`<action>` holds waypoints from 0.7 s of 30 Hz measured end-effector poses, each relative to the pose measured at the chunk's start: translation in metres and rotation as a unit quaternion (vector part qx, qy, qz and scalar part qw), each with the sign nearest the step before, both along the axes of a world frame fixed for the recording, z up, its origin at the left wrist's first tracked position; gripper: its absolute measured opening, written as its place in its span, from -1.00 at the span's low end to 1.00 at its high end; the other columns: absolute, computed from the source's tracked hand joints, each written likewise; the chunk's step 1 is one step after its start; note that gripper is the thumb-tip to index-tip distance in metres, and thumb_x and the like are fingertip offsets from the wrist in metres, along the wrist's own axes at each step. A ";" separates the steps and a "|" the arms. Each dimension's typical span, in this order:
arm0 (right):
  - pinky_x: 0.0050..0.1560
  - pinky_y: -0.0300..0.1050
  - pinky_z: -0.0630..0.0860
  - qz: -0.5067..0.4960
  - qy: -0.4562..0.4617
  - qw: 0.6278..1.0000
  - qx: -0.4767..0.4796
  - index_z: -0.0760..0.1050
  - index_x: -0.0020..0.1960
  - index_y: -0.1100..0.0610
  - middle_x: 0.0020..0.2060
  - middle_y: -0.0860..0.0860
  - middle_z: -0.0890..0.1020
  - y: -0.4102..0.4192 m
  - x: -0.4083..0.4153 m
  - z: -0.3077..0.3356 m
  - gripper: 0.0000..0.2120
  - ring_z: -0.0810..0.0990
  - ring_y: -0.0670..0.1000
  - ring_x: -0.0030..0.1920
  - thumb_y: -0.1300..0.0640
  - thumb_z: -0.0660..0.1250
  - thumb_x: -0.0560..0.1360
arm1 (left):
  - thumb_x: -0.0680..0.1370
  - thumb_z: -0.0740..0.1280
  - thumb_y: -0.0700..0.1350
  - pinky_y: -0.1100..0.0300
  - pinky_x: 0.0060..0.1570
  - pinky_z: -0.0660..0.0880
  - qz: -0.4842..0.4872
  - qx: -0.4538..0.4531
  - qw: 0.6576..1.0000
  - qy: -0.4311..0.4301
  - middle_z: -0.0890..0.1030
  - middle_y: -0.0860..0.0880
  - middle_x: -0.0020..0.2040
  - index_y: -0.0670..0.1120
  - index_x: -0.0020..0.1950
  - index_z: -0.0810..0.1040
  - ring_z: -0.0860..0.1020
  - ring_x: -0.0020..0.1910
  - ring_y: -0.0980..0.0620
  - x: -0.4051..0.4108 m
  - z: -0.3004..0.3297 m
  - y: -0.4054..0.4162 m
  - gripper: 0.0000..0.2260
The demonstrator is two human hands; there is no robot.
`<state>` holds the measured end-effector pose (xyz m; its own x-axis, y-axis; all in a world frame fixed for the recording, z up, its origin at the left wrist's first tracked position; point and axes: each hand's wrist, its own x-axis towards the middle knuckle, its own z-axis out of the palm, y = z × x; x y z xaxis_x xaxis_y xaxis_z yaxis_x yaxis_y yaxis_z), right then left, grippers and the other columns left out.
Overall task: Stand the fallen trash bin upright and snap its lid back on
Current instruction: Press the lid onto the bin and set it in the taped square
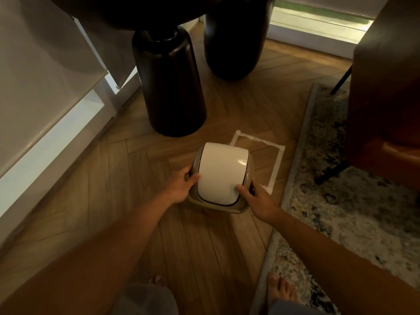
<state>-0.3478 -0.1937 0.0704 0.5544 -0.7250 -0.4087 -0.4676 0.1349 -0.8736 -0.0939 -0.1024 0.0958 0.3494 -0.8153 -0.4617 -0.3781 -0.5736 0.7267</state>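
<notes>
A small trash bin stands upright on the wooden floor, seen from above. Its lid (221,176) covers it: a white swing flap in a beige frame. Only a sliver of the bin's body (210,212) shows below the frame. My left hand (181,186) grips the lid's left edge, thumb on the white flap. On the lid's right front corner lies my right hand (256,201), thumb pressed on the flap. Whether the lid is fully seated on the bin I cannot tell.
A white tape square (276,164) marks the floor right behind the bin. Two dark rounded table legs (170,87) stand behind it. A patterned rug (341,201) and a brown chair (386,110) lie to the right, a white cabinet (45,98) to the left.
</notes>
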 end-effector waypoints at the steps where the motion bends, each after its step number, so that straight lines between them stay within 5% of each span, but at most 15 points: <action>1: 0.02 -0.59 0.44 0.002 -0.007 1.000 0.001 0.19 0.66 0.02 0.37 -0.11 0.53 0.000 0.000 0.002 -0.40 0.56 -0.28 0.27 0.01 0.30 0.68 | 0.65 0.20 0.13 0.05 0.38 0.32 -0.003 -0.001 1.000 0.000 0.41 -0.08 0.51 -0.03 0.59 0.26 0.38 0.47 -0.10 0.000 -0.001 0.000 -0.47; 4: 0.04 -0.57 0.44 0.006 -0.029 1.000 0.007 0.09 0.66 -0.01 0.32 -0.19 0.50 0.007 0.000 0.004 -0.41 0.52 -0.51 0.15 0.08 0.25 0.71 | 0.66 0.15 0.13 0.10 0.30 0.34 -0.003 0.004 1.000 0.015 0.42 -0.10 0.49 -0.07 0.58 0.26 0.41 0.44 -0.10 -0.004 0.000 0.002 -0.48; 9: 0.36 -0.30 0.49 -0.008 -0.029 0.999 -0.021 -0.02 0.70 -0.04 0.48 -0.12 0.48 0.031 -0.006 0.003 -0.30 0.49 -0.27 0.40 0.01 0.28 0.69 | 0.69 0.01 0.13 0.19 0.24 0.31 0.020 -0.035 0.998 0.050 0.48 -0.07 0.37 -0.06 0.51 0.34 0.42 0.36 0.00 -0.023 -0.009 0.009 -0.53; 13: 0.31 -0.39 0.47 -0.048 -0.024 0.996 -0.073 -0.01 0.69 -0.04 0.46 -0.15 0.46 0.045 -0.007 -0.002 -0.31 0.49 -0.39 0.27 0.01 0.29 0.69 | 0.69 -0.09 0.18 0.16 0.29 0.19 0.054 -0.032 0.997 0.053 0.41 -0.05 0.45 -0.01 0.58 0.24 0.35 0.45 -0.05 -0.035 -0.023 0.006 -0.48; 16: 0.46 0.08 0.48 -0.060 -0.029 0.995 -0.076 -0.10 0.69 -0.18 0.55 -0.17 0.39 0.051 -0.008 -0.011 -0.24 0.43 -0.17 0.49 -0.12 0.30 0.67 | 0.63 -0.13 0.29 0.12 0.36 0.22 0.079 -0.049 0.994 0.060 0.39 -0.06 0.49 0.02 0.57 0.24 0.33 0.49 -0.09 -0.039 -0.031 0.001 -0.40; 21: 0.51 0.11 0.41 -0.074 -0.016 0.991 -0.106 -0.23 0.69 -0.14 0.59 -0.17 0.33 0.049 -0.007 -0.019 -0.09 0.38 -0.17 0.53 -0.09 0.37 0.64 | 0.64 -0.12 0.29 0.10 0.37 0.25 0.093 -0.065 0.993 0.043 0.41 -0.05 0.48 0.04 0.56 0.27 0.37 0.46 -0.09 -0.042 -0.042 -0.008 -0.41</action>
